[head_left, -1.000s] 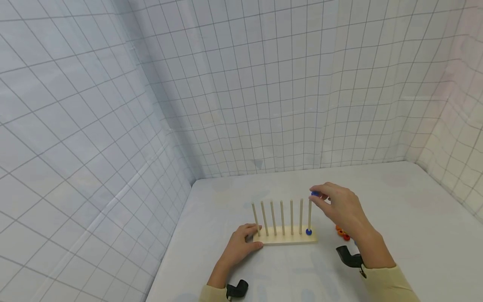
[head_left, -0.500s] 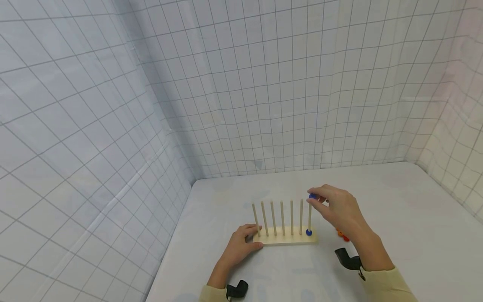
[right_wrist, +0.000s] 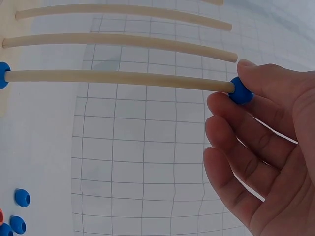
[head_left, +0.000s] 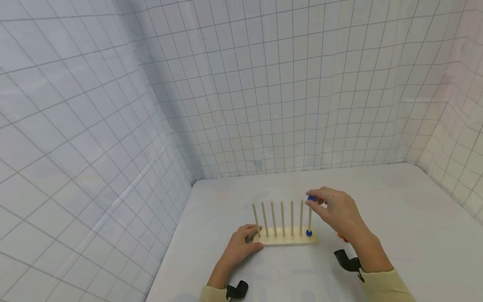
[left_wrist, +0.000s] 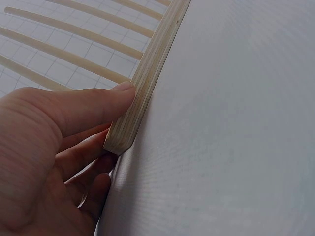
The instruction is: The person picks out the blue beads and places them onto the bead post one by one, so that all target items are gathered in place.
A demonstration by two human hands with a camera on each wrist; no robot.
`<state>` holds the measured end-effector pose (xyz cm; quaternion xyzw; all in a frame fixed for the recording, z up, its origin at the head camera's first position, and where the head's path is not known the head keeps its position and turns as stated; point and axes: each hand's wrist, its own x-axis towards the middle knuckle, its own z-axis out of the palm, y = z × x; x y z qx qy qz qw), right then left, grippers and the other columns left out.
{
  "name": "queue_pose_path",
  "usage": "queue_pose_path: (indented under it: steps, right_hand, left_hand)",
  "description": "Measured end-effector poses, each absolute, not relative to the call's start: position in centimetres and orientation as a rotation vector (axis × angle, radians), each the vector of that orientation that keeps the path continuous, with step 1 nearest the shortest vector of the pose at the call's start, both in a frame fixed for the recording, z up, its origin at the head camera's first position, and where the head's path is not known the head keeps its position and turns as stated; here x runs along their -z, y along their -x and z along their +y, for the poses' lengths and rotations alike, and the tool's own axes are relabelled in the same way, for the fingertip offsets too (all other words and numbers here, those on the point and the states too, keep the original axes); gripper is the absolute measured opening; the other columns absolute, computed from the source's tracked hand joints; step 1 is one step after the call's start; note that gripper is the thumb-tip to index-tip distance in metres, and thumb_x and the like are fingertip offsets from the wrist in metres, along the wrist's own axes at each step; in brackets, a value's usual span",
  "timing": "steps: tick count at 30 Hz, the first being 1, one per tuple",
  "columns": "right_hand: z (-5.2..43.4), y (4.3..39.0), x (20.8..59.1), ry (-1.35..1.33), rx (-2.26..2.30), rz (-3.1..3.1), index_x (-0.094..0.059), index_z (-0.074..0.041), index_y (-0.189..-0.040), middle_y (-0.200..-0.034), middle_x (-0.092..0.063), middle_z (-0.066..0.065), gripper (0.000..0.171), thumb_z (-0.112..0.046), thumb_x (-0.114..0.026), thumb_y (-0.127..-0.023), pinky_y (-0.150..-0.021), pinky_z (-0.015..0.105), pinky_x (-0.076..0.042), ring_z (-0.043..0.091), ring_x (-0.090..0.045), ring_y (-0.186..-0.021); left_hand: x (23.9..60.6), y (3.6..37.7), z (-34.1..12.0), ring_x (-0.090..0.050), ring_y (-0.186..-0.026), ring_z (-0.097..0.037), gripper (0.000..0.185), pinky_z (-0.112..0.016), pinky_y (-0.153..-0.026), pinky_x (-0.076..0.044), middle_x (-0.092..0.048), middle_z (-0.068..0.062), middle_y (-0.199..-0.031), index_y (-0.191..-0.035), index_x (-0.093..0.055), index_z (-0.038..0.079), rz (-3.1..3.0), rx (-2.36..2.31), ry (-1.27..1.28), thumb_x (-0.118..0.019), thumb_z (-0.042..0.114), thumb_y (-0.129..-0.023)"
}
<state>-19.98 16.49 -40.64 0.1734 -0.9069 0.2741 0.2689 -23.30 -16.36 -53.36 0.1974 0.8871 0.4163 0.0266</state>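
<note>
A pale wooden peg board (head_left: 284, 240) with a row of several upright pegs stands on the table. My left hand (head_left: 240, 243) grips its left end; in the left wrist view the thumb (left_wrist: 110, 101) presses the board's layered edge (left_wrist: 142, 83), with fingers on the far side. My right hand (head_left: 337, 207) pinches a blue bead (right_wrist: 241, 90) between thumb and fingers at the tip of the rightmost peg (right_wrist: 123, 78). That peg's end meets the bead. Another blue bead (head_left: 309, 233) sits at the foot of the same peg.
Loose orange-red beads (head_left: 342, 237) lie on the white table right of the board, partly hidden by the right forearm. Loose blue beads (right_wrist: 22, 197) show in the right wrist view. Grid-patterned white curtains (head_left: 256, 105) stand behind and at both sides.
My right hand has moved slightly left and down, bringing the pinched blue bead onto the rightmost peg's tip. The left hand and board have stayed in place.
</note>
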Motion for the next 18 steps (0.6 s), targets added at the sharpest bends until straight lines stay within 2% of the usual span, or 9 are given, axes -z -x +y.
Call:
queue_pose_path:
  steps: [18]
  right_hand:
    - [16.42,19.97,41.11,-0.463,-0.797,-2.475,-0.077,-0.016,-0.111,-0.093,-0.069,-0.013,0.023,-0.024,-0.078,-0.09,-0.07,0.035,-0.052,0.008,-0.062,-0.081]
  left_hand:
    - [53.6,23.41,-16.46,-0.046,-0.135,-0.033,0.054,-0.056,-0.109,-0.037,-0.058,-0.004,-0.14,-0.134,-0.067,0.017,2.725,-1.296,-0.58,-0.08,0.035,-0.085]
